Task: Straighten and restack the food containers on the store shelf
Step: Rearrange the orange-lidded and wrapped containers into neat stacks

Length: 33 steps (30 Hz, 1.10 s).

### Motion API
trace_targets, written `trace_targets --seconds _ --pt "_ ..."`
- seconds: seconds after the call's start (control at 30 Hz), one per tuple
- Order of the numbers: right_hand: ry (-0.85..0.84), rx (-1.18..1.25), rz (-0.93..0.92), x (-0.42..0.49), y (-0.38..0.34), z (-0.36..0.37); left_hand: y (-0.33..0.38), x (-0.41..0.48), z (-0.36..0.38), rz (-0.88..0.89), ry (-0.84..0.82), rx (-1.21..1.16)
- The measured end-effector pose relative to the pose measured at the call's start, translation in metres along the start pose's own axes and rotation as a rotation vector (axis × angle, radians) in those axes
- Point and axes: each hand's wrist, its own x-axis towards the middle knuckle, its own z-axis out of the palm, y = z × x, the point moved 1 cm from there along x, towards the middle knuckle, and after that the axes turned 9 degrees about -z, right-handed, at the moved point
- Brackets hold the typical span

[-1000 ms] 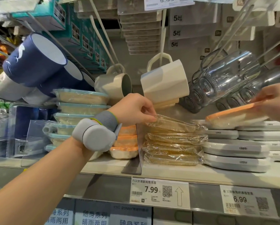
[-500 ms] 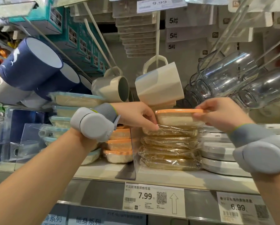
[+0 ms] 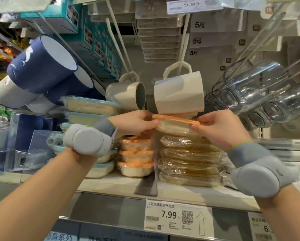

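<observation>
Left hand [image 3: 137,123] and right hand [image 3: 220,129] grip opposite ends of orange-lidded container [image 3: 175,125], pale inside, contents unclear. Container held just above wrapped stack [image 3: 191,160] of amber boxes on shelf [image 3: 111,186]. Left of that stack, past divider [image 3: 146,186]: three orange-lidded containers [image 3: 136,157], then blue-lidded ones [image 3: 91,106]. Below stack: price tag [image 3: 177,217] "7.99". Cream mug [image 3: 178,94] hangs directly above, close overhead.

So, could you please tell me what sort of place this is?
Most likely a housewares aisle in a shop: a 7.99 price tag on the shelf edge, mugs hanging from hooks, and stacked wrapped containers.
</observation>
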Motion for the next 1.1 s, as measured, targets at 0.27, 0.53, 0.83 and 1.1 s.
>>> trace_targets --seconds 0.27,0.53,0.83,1.1 --pt "-0.231 -0.209 -0.064 0.016 -0.030 0.030 -0.020 -0.009 -0.012 0.107 0.225 0.379" --pt "-0.439 -0.442 0.026 0.035 -0.044 0.062 -0.026 -0.023 -0.012 0.334 0.559 0.549" --pt "-0.619 -0.419 0.016 0.040 -0.050 0.075 -0.023 -0.016 -0.009 0.324 0.379 0.561" --pt "-0.603 -0.340 -0.028 0.035 -0.052 0.071 -0.016 -0.001 0.000 0.205 0.259 0.816"
